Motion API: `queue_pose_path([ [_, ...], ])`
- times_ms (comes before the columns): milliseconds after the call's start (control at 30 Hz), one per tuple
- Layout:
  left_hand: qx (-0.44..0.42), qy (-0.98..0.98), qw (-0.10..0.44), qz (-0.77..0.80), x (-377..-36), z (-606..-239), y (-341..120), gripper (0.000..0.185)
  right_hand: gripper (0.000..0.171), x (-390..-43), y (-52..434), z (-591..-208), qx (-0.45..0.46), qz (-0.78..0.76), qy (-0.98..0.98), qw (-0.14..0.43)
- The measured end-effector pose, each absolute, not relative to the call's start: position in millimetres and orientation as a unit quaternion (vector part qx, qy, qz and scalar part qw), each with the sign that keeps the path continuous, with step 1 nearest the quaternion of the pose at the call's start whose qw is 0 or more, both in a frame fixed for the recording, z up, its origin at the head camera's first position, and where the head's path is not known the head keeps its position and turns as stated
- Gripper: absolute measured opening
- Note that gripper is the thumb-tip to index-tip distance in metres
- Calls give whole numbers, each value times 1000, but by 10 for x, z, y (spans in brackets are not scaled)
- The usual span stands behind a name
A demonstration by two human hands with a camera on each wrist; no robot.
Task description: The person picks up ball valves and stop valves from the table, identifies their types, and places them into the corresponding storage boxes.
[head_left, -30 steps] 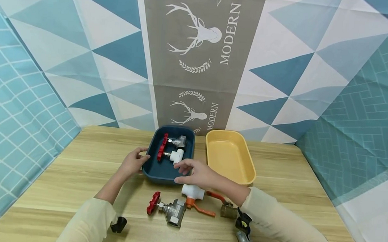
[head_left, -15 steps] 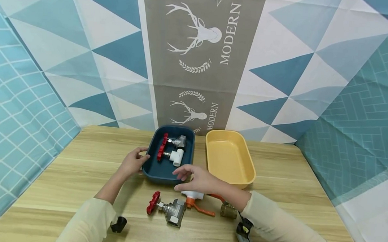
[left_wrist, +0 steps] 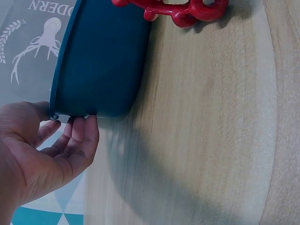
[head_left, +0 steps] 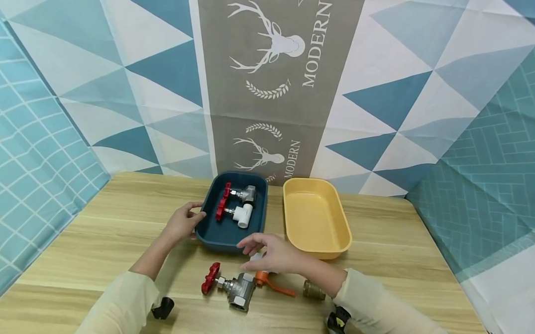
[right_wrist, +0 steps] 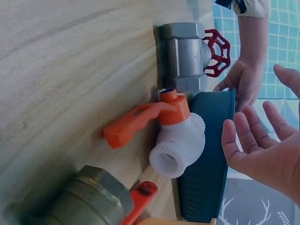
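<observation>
My left hand (head_left: 184, 224) holds the left side of the blue tray (head_left: 215, 236); in the left wrist view the thumb is at the rim and the fingers lie against the outer wall. Inside the tray are a metal valve (head_left: 249, 195) and a white plastic valve (head_left: 244, 215), both with red handwheels. My right hand (head_left: 278, 254) hovers over a white ball valve with an orange lever (right_wrist: 180, 138), its fingers loosely bent and holding nothing. In the head view the hand covers part of that valve. A larger metal gate valve with a red handwheel (head_left: 240, 290) lies left of it.
A yellow tray (head_left: 317, 219) stands right of the blue one. A brass valve (head_left: 313, 290) with a red lever, seen in the right wrist view, lies near my right forearm. Black wrist gear (head_left: 163, 308) shows below my left sleeve. Patterned cloth hangs behind the wooden table (head_left: 126, 220).
My right hand has moved from the blue tray's near edge towards me, over the white ball valve. The left hand keeps its place on the tray, and the valves have not moved.
</observation>
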State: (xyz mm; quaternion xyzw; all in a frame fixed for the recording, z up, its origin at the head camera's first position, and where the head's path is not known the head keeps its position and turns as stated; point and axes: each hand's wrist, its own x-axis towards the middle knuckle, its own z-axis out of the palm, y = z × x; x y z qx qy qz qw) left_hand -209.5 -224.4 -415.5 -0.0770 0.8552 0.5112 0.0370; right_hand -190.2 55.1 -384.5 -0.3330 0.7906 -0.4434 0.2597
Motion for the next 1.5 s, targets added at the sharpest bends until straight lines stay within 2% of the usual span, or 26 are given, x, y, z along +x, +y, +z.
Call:
queue_pose_path([
  [167, -78, 860, 37, 504, -2101, -4159, -2254, 44, 44, -1886, 552, -3869, -330, -448, 782, 280],
  [500, -81, 860, 39, 503, -2103, -4184, -2255, 44, 40, -1809, 548, -3936, -332, -441, 788, 274],
  [867, -77, 860, 35, 503, -2098, -4202, -2254, 45, 42, -1773, 551, -4026, -324, -443, 781, 298],
  [1500, -77, 859, 38, 505, -2114, -4176, -2248, 46, 51, -1699, 501, -4089, -349, -417, 792, 278],
])
